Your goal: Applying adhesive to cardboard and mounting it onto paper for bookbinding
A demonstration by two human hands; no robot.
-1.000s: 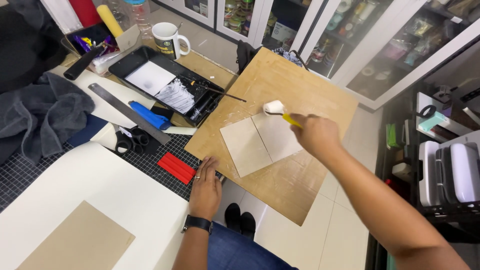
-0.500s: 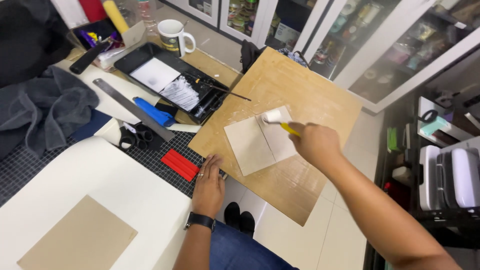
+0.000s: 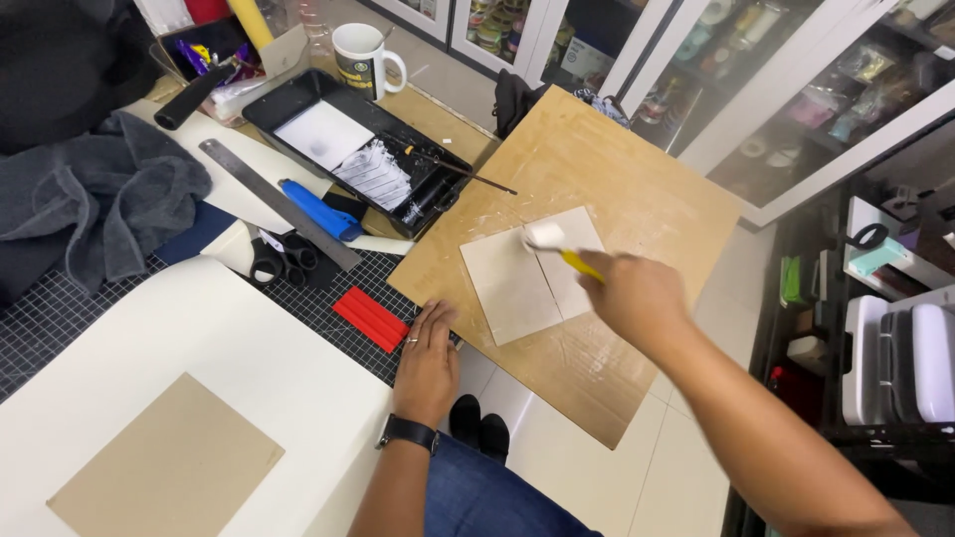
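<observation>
My right hand (image 3: 637, 296) grips the yellow handle of a small white foam roller (image 3: 545, 237). The roller head rests on two pale grey boards (image 3: 517, 283) lying side by side on a large brown cardboard sheet (image 3: 617, 179). My left hand (image 3: 428, 353), with a ring and a black wristwatch, lies flat with fingers spread at the near edge of the cardboard sheet, next to a red flat tool (image 3: 370, 318).
A black paint tray (image 3: 348, 149) with white glue sits at the back left, a mug (image 3: 360, 55) behind it. A metal ruler (image 3: 274, 199), blue knife (image 3: 318, 209), scissors (image 3: 274, 261), grey cloth (image 3: 90, 199), white sheet (image 3: 199, 348) with a tan board (image 3: 164, 472) lie left. Glass cabinets stand behind.
My right hand has drawn the roller from the far right corner of the boards leftward and nearer across them. My left hand has stayed flat in place.
</observation>
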